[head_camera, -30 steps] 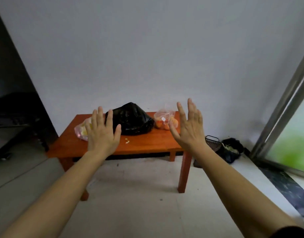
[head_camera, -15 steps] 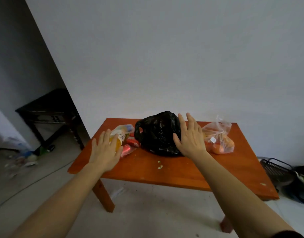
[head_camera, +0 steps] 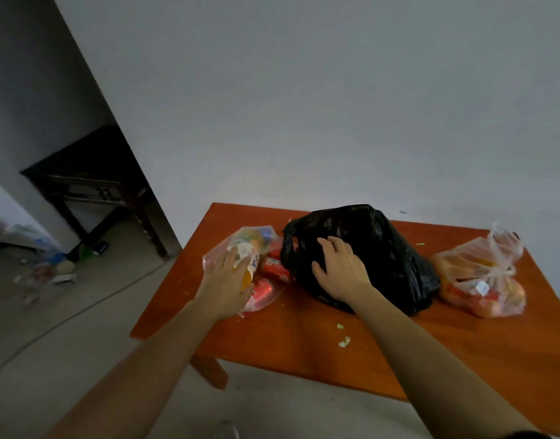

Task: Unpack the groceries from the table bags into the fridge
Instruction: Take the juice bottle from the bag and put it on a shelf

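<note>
Three bags sit on an orange-red wooden table (head_camera: 399, 353). A clear bag (head_camera: 259, 248) at the left holds an orange drink bottle and red cans. A black plastic bag (head_camera: 380, 248) stands in the middle. A clear bag of orange produce (head_camera: 481, 280) lies at the right. My left hand (head_camera: 224, 286) rests flat on the left clear bag, fingers straight. My right hand (head_camera: 338, 267) lies on the front of the black bag with its fingers bent over the plastic. The fridge is out of view.
A dark wooden side table (head_camera: 91, 182) stands at the back left beyond a wall corner. Litter (head_camera: 44, 267) is scattered on the floor near it. Small pale crumbs (head_camera: 343, 340) lie on the table's front. A grey wall rises behind the table.
I have come closer to the table. Both hands have dropped from the air onto the bags, the left onto the clear bag, the right onto the black one.
</note>
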Motion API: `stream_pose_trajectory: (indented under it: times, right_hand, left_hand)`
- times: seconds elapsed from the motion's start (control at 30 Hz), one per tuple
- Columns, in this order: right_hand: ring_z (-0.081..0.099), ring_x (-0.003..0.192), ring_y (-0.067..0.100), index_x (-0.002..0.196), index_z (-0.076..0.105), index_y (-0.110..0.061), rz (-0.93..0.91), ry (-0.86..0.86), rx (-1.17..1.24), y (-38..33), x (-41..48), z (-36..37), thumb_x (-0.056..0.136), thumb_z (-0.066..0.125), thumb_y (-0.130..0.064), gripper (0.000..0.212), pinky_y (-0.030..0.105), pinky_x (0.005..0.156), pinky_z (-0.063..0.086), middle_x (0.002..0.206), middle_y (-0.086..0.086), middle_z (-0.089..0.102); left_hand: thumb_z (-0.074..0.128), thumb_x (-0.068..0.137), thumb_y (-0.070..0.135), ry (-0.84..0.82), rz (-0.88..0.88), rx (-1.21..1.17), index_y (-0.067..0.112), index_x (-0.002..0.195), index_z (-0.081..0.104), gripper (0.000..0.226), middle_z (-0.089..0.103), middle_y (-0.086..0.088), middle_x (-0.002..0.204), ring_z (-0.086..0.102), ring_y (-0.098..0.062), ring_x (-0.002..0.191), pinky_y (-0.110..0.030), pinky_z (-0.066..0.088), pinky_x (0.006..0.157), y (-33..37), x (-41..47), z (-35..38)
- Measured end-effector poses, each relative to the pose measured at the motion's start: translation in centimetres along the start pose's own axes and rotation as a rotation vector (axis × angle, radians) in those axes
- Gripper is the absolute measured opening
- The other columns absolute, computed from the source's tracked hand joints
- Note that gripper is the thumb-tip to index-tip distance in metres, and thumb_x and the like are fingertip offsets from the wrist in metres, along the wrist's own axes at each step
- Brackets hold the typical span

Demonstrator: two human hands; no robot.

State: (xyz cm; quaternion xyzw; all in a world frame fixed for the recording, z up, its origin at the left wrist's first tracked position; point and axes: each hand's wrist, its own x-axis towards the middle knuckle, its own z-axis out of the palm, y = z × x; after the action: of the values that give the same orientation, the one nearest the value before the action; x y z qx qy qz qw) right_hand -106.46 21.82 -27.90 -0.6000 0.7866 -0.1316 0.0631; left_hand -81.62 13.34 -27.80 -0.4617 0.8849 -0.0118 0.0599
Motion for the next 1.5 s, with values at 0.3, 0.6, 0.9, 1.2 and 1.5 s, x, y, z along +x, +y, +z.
stream_pose_trajectory:
  times: [0.3,0.6,0.9,1.2,1.5]
  right_hand:
    - [0.052,0.124,0.026,0.143,0.047,-0.021,0.283,-0.233,0.142,-6.4,6.0,8.9,0.099,0.051,-0.044,0.049,0.042,0.094,0.051,0.140,0.007,0.050]
    - [0.061,0.115,0.023,0.142,0.042,-0.021,0.515,-0.501,0.653,-14.3,9.2,14.6,0.085,0.056,-0.071,0.077,0.045,0.098,0.052,0.134,0.003,0.060]
    - [0.039,0.141,0.038,0.157,0.002,-0.017,0.697,-0.609,0.542,-17.2,12.0,16.7,0.049,0.074,-0.087,0.147,0.050,0.110,0.042,0.159,0.011,0.032]
    - [0.066,0.101,0.012,0.103,0.067,-0.038,0.722,-0.492,0.793,-15.1,11.1,16.7,0.045,0.083,-0.077,0.072,0.030,0.086,0.055,0.102,-0.015,0.070]
    - [0.070,0.105,0.036,0.127,0.062,-0.017,0.967,-0.434,1.497,-11.6,11.7,12.7,0.050,0.091,-0.049,0.087,0.054,0.096,0.054,0.115,0.015,0.073]
  left_hand:
    - [0.044,0.100,0.044,-0.233,-0.019,-0.363,0.021,0.150,0.028,0.057,0.036,-0.009,0.155,0.058,-0.031,0.122,-0.040,0.054,0.084,-11.2,8.2,8.0]
    - [0.025,0.106,0.047,-0.428,-0.061,-0.423,0.018,0.117,0.061,0.048,0.070,-0.006,0.107,0.065,-0.020,0.088,-0.031,0.048,0.072,-15.1,8.8,13.5]
    - [0.033,0.107,0.035,-0.404,-0.129,-0.482,0.012,0.111,0.059,0.035,0.069,-0.006,0.100,0.062,-0.021,0.082,-0.031,0.042,0.068,-13.7,7.8,14.7]
    - [0.040,0.105,0.035,-0.400,-0.101,-0.339,0.017,0.108,0.060,0.027,0.068,-0.002,0.100,0.065,-0.020,0.086,-0.031,0.048,0.068,-14.8,8.6,14.3]
    - [0.035,0.105,0.040,-0.418,-0.150,-0.328,0.015,0.114,0.059,0.035,0.068,-0.004,0.102,0.066,-0.020,0.085,-0.032,0.053,0.069,-13.5,10.0,13.2]
